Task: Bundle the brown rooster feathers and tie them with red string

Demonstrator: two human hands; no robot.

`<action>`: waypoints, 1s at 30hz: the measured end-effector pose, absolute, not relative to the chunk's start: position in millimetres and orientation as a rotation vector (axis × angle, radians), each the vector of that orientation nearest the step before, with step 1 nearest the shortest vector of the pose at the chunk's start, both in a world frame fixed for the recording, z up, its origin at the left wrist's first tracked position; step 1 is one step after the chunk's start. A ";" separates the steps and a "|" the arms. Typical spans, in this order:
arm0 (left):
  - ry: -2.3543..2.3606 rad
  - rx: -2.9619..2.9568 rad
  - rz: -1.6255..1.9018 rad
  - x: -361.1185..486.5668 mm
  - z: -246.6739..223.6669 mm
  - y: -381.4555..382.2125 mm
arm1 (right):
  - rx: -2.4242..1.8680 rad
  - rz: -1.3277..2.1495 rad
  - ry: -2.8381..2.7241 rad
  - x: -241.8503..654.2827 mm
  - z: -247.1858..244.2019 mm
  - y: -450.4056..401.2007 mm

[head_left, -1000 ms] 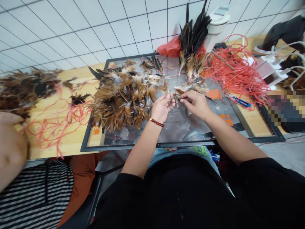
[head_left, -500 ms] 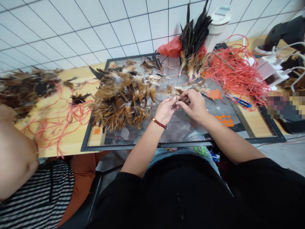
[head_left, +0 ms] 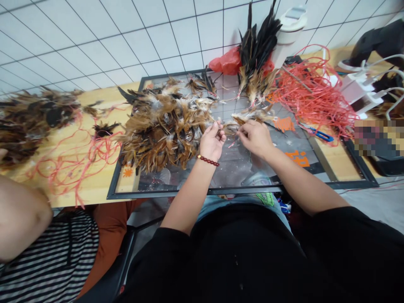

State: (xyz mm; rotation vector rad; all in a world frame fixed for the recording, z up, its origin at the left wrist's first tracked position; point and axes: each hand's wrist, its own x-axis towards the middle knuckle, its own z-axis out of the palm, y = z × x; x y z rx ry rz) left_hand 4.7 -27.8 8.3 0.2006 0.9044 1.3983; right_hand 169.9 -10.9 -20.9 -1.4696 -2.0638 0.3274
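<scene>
My left hand [head_left: 213, 141], with a red bead bracelet [head_left: 208, 160] at the wrist, is beside the right edge of a big pile of brown feathers [head_left: 167, 130]. Its fingers are curled and pinched on something too small to make out. A short gap separates it from my right hand [head_left: 255, 136], whose fingertips are pressed around a small brown feather [head_left: 232, 126]. A short pink string piece [head_left: 232, 144] shows just below these fingertips. Behind my right hand lie more loose feathers [head_left: 255, 114] on the black-framed glass panel [head_left: 227, 168].
Black feathers [head_left: 257, 46] stand by a red bag [head_left: 225, 62] and a white container [head_left: 288, 31] at the back. Tangled pink string [head_left: 315, 94] and a blue cutter [head_left: 322, 135] lie right. Another person's arm [head_left: 23, 219] is at left, near more feathers [head_left: 38, 118].
My hands, together before, have moved apart. My left hand has shifted slightly left and turned palm up; a feather and pink string now show by my right hand.
</scene>
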 end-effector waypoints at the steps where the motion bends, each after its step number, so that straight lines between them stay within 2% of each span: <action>1: 0.917 0.211 1.399 5.4 8.6 -28.4 | -1.433 0.438 -1.962 172.4 -20.8 -9.0; 6: 1.001 0.388 1.354 11.4 9.4 -32.6 | -1.171 1.058 -1.396 177.5 -15.7 -3.9; 11: 1.061 0.494 1.305 15.3 6.8 -34.9 | -1.044 1.282 -1.304 169.4 -6.1 -11.6; 22: 1.029 0.672 1.160 20.4 3.0 -39.2 | -1.139 1.248 -1.479 167.7 -3.1 -16.1; 26: 1.018 0.590 1.148 19.4 7.3 -39.4 | -1.251 1.029 -1.542 173.7 -3.6 -14.3; 30: 0.960 0.414 1.176 15.4 14.0 -38.4 | -1.331 0.667 -1.612 187.6 -4.6 -8.1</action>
